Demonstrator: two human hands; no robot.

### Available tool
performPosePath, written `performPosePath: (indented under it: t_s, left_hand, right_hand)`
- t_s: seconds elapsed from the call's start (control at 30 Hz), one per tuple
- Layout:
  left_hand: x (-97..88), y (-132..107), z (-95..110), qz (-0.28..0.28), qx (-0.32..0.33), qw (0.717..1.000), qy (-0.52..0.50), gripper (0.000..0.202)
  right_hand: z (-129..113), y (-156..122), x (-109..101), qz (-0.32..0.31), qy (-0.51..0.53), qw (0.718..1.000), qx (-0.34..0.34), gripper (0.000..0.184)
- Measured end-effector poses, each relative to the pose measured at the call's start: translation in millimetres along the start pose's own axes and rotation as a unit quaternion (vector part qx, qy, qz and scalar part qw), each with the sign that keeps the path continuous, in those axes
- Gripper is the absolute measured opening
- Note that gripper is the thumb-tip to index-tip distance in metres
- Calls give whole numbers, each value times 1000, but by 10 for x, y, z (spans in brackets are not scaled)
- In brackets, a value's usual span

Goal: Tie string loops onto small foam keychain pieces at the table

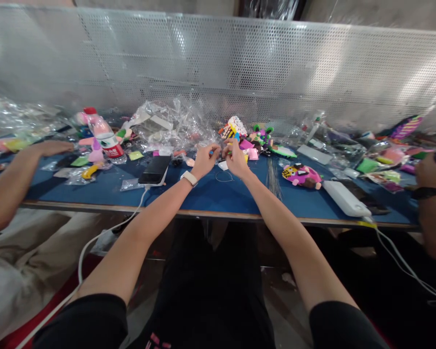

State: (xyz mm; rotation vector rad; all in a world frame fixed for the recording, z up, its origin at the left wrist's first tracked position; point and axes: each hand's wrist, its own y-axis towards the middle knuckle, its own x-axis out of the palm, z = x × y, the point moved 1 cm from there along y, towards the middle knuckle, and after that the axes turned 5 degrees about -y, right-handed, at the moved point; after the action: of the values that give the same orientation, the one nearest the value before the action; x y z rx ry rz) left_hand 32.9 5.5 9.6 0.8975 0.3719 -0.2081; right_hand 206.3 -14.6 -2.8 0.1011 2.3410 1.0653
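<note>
My left hand (204, 162) is closed in a pinch, with a small blue piece (211, 152) showing at its fingertips. Just to the right, my right hand (236, 159) has its fingers curled together; what they hold is too small to make out. A blue bit (237, 137) shows at the top of these fingers, and I cannot tell whether they grip it. Beneath the hands lie a small white piece (223, 165) and a thin loop of wire or thread (224, 177). Pink packets (253, 153) and a black-and-green figure (262, 135) are beside my right hand.
On the blue table (218, 198) lie a phone (155, 169), a bottle (107, 138), crumpled clear bags (174, 123), thin wires (273, 179), a pink modelled animal (302, 176) and a white power bank (346, 198). A perforated metal panel (210, 63) stands behind. Other people's arms (12, 179) reach in from both sides.
</note>
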Motion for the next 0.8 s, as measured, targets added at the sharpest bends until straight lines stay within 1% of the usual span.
performPosePath:
  t_s: [0.13,0.27,0.53,0.7,0.8]
  left_hand:
    - [-4,2,3,-10,-10,1000,-3,42]
    - [-9,8,-4,3,-21,1000,-4,43]
    - [16,2,-24,2,-26,999,-28,39]
    - [19,8,-52,2,-24,999,-23,36]
    - [8,19,-91,-2,-28,999,-30,41]
  right_hand:
    - [22,-10,-9,-22,18,1000,-7,53]
    - [-25,-12,-22,-25,14,1000,7,57]
    - [-49,5,-57,-60,14,997,38,49]
    - [-2,0,-19,-46,30,996,65,48]
    - [6,4,-38,-30,30,997,58,42]
